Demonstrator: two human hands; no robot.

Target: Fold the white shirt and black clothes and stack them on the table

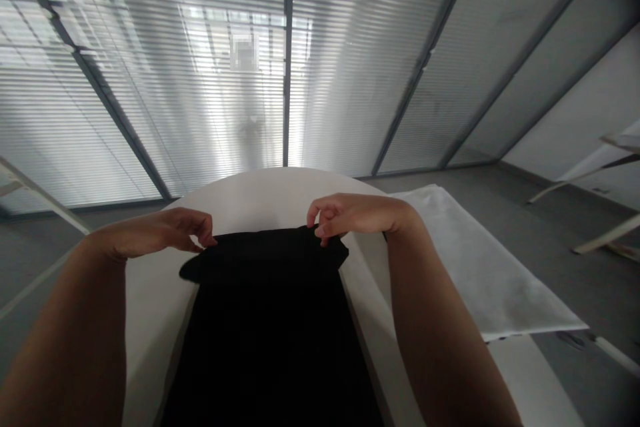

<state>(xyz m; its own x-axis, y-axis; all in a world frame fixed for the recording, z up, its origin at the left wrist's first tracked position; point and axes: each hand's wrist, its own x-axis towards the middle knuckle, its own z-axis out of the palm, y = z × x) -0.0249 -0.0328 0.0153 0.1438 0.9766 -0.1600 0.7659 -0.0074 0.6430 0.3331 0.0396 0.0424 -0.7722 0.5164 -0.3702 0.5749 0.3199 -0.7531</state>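
Note:
A black cloth (270, 327) stretches away from me over a pale surface, too dark to show its seams or kind. Its far edge is turned over in a band, with a rounded flap sticking out at the left and a pointed one at the right. At the far left corner, my left hand (177, 230) pinches the edge between thumb and fingers. My right hand (345, 215) grips the same edge near the right corner, fingers curled. Both hands are closed on the fabric, and the edge between them runs nearly straight.
Beneath the cloth is a white table (280, 197) with a rounded far end. White sheeting (465, 267) hangs over something to the right. Pale wooden legs (610, 235) stand on the grey floor at the right, and a pale frame (45, 197) at the left. Blind-covered glass panels (330, 93) rise behind.

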